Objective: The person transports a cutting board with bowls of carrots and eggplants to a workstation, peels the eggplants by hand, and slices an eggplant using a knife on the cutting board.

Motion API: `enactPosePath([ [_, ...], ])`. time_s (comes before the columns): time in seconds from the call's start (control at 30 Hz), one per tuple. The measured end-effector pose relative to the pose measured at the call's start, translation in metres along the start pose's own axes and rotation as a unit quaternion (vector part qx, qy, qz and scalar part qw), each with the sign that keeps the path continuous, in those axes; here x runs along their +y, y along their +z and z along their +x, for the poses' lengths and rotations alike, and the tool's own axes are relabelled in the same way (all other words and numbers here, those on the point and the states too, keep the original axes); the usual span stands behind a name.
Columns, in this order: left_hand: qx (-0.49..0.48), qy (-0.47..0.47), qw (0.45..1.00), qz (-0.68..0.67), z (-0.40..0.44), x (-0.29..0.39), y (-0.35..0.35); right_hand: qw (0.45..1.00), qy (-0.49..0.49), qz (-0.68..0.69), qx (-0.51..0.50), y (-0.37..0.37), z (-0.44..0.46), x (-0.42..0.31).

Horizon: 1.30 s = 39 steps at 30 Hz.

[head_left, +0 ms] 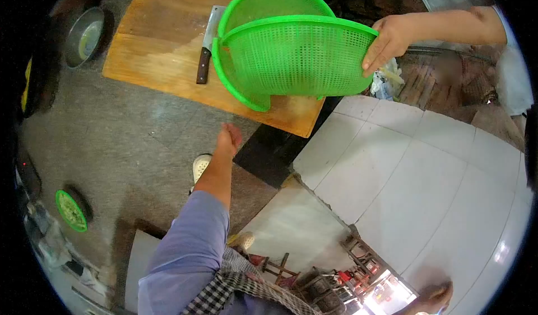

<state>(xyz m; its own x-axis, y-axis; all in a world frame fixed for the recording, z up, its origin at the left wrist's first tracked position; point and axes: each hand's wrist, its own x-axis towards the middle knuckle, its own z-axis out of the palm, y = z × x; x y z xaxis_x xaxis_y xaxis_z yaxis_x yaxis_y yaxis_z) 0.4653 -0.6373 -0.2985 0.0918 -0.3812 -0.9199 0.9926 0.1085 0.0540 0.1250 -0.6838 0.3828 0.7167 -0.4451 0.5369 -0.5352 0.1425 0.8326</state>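
Observation:
My right hand [388, 42] reaches in from the upper right, its fingers wrapped over the rim of a green plastic strainer basket [297, 54]. This basket is tilted, and a second green basket [269, 6] shows behind it, seemingly overlapping it. Both are over a wooden cutting board [151, 46]. Beside them on the board lies a cleaver [206, 52], its blade partly covered by the baskets and its dark handle toward me. My left hand [230, 138] hangs below the board edge, apart from the baskets. Its fingers look curled, with nothing visible in them.
A metal bowl [85, 38] is at the upper left. A green basket of chopped pale-green food [72, 210] sits on the floor [134, 141] at left. White tiles [414, 175] cover the surface at right. My shoe [200, 166] shows beyond my left forearm.

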Motion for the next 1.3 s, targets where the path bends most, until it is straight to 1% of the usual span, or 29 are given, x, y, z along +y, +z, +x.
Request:
enactPosePath([
  [0.03,0.012,-0.002,1.000,-0.019,0.006,-0.001,0.009,0.996,-0.031,-0.075,0.033,-0.003,0.011,-0.012],
  [0.1,0.034,-0.004,0.998,-0.056,0.019,-0.001,0.025,0.995,-0.030,-0.083,0.041,0.000,0.013,-0.017],
  [0.2,-0.048,-0.004,0.991,-0.124,0.039,-0.001,0.036,0.996,-0.027,-0.078,0.040,-0.001,0.015,-0.022],
  [0.3,-0.072,0.021,0.984,-0.162,0.021,0.012,0.065,0.996,-0.024,-0.082,0.025,0.000,0.008,-0.015],
  [0.4,-0.126,0.054,0.968,-0.212,0.025,0.008,0.068,0.995,-0.029,-0.094,0.006,-0.002,0.006,-0.013],
  [0.5,-0.165,0.060,0.952,-0.251,0.044,-0.001,0.069,0.996,-0.032,-0.082,0.003,-0.001,0.005,-0.015],
  [0.6,-0.186,0.063,0.949,-0.246,0.051,-0.004,0.076,0.998,-0.032,-0.051,0.006,0.000,0.005,-0.020],
  [0.7,-0.200,0.064,0.952,-0.224,0.098,-0.022,0.053,0.996,-0.055,-0.060,0.020,0.000,0.003,-0.018],
  [0.8,-0.290,0.054,0.927,-0.230,0.123,-0.026,0.066,0.991,-0.089,-0.094,0.031,0.003,-0.004,-0.004],
  [0.87,-0.320,0.056,0.909,-0.259,0.123,-0.028,0.071,0.985,-0.106,-0.126,0.048,0.005,-0.007,0.003],
  [0.9,-0.336,0.059,0.899,-0.273,0.122,-0.027,0.075,0.989,-0.095,-0.103,0.045,0.004,-0.007,0.001],
  [0.93,-0.329,0.178,0.919,-0.124,0.145,-0.036,0.070,0.992,-0.085,-0.079,0.040,0.004,-0.003,-0.008],
  [0.97,-0.323,0.191,0.921,-0.105,0.149,-0.037,0.066,0.995,-0.074,-0.054,0.033,0.002,-0.001,-0.013],
  [1.03,-0.324,0.117,0.923,-0.174,0.140,-0.031,0.054,0.995,-0.055,-0.081,0.014,-0.001,-0.005,-0.008],
  [1.07,-0.322,0.094,0.922,-0.195,0.134,-0.026,0.048,0.995,-0.041,-0.093,0.008,0.000,-0.008,-0.004],
  [1.17,-0.309,0.062,0.926,-0.208,0.128,-0.012,0.010,0.986,-0.062,-0.153,0.016,0.003,-0.010,0.007],
  [1.27,-0.285,0.044,0.936,-0.200,0.116,0.005,-0.048,0.987,-0.079,-0.133,0.049,0.003,-0.006,-0.003],
  [1.3,-0.276,0.039,0.940,-0.195,0.110,0.011,-0.075,0.989,-0.070,-0.118,0.047,0.003,-0.006,-0.004],
])
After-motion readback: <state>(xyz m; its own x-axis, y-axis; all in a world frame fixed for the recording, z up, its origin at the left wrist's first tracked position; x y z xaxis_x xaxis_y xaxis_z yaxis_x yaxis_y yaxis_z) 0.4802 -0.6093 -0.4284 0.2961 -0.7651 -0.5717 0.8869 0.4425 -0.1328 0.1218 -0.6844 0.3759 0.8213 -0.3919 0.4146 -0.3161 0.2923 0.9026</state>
